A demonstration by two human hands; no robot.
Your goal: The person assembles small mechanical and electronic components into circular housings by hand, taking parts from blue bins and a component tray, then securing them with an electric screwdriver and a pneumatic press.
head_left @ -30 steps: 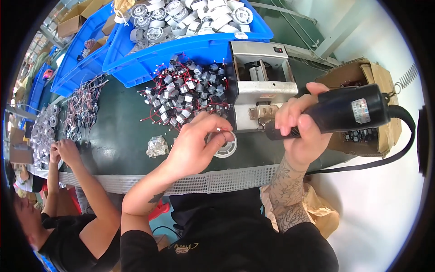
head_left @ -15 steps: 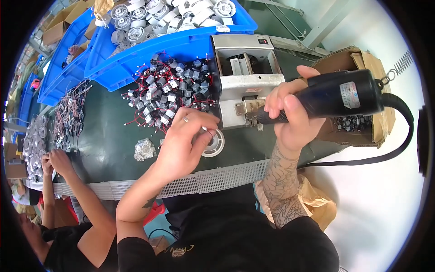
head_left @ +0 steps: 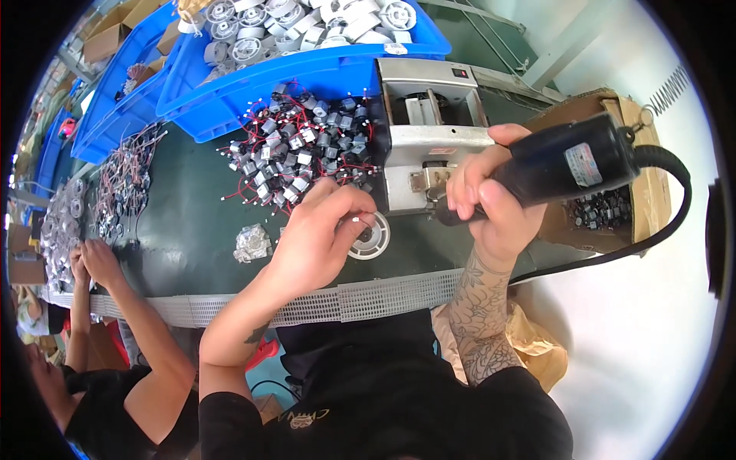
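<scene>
My left hand is closed at the upper left rim of a white plastic wheel, which lies at the table's near side. A small white plug shows by its thumb and fingertips; part of the wheel is hidden beneath the fingers. In my right hand is a black electric screwdriver, held almost level, its nose pointing left. That nose sits just beside the metal outlet of a screw feeder; the bit's tip cannot be made out.
Behind my left hand lies a heap of small motors with red and black wires. A blue bin holds white wheels. Crumpled foil lies on the table. At right stands a cardboard box with dark parts. A co-worker's hands work at left.
The screwdriver's nose has come down and slightly away from the feeder's outlet. My left hand stays at the wheel. The whole view has shifted a little.
</scene>
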